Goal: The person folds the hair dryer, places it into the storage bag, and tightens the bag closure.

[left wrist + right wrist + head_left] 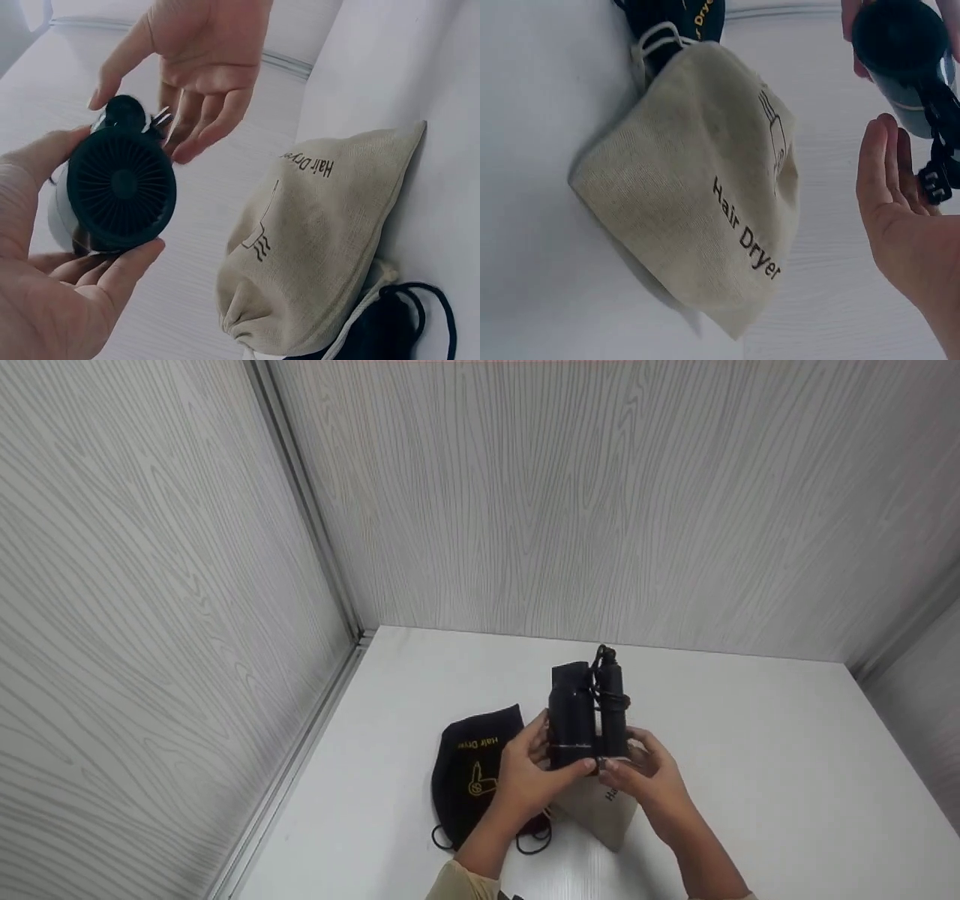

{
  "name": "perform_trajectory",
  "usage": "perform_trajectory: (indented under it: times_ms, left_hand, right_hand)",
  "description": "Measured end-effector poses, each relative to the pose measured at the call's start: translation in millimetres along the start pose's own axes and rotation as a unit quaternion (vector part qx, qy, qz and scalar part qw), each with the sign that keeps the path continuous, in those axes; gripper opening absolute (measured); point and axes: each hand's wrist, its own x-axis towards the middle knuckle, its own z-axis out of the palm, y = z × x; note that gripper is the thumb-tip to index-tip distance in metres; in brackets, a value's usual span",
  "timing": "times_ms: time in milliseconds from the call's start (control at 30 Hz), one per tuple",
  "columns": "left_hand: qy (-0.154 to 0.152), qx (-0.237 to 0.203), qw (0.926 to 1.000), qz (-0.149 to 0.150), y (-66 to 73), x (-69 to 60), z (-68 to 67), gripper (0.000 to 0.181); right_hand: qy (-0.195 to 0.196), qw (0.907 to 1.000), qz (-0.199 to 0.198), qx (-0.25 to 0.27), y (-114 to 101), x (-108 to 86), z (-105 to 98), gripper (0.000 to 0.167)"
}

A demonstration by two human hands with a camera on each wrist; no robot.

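A dark folding hair dryer (572,716) is held up over the table, its handle (613,712) folded alongside the barrel with the cord wound round it. My left hand (525,772) grips the barrel, thumb on the near end and fingers around its side. In the left wrist view the round, ribbed end (122,184) faces the camera. My right hand (652,776) is at the handle side, fingers loosely extended; whether they touch the handle is unclear. The plug (934,182) hangs by its palm. Beneath the hands lies a beige drawstring pouch (315,225) printed "Hair Dryer".
A black drawstring pouch (472,772) with gold "Hair Dryer" print lies left of the beige one, its cord loops (534,844) loose on the white table (360,780). Wood-grain panels (562,510) rise behind the table and at both sides.
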Motion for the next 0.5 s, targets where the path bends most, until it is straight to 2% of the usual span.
perform_trajectory:
  times_ms: [100, 233, 500]
  left_hand:
    - [0.005, 0.008, 0.9999, 0.01, 0.8, -0.9, 3.0, 0.1]
    - [-0.004, 0.025, 0.9993, 0.028, -1.6, -4.2, 7.2, 0.101]
    - [-0.027, 0.023, 0.9993, 0.009, -7.5, -10.6, 10.7, 0.103]
  right_hand:
    - [0.003, 0.9993, 0.006, 0.037, 2, 0.8, 9, 0.059]
    - [0.024, 0.9987, 0.012, 0.044, 5, -0.3, 14, 0.056]
    - [0.041, 0.9978, 0.028, 0.045, 11, -6.5, 14, 0.056]
